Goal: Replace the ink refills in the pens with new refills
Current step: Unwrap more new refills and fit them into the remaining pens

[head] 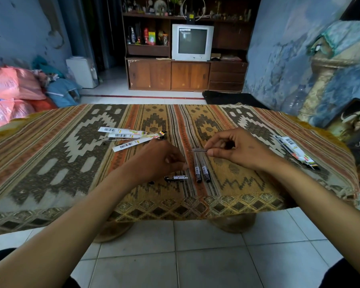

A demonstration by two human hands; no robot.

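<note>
Both bare forearms are reaching forward over the near edge of the table (pixel 133 213). The left hand (pixel 160 159) is hovering low over the table's middle, back up, fingers curled downward. The right hand (pixel 235 148) is hanging just to its right, thumb and forefinger pinching a thin refill (pixel 196 150) that is pointing left.

Ahead of me stood a wood cabinet (pixel 168 75) w/ an old CRT TV (pixel 192 42) on it, pink sacks (pixel 10 90) piled at far left, a white box (pixel 82 71) by the blue wall, and white tile floor (pixel 175 246) under the patterned cloth (pixel 50 163).
</note>
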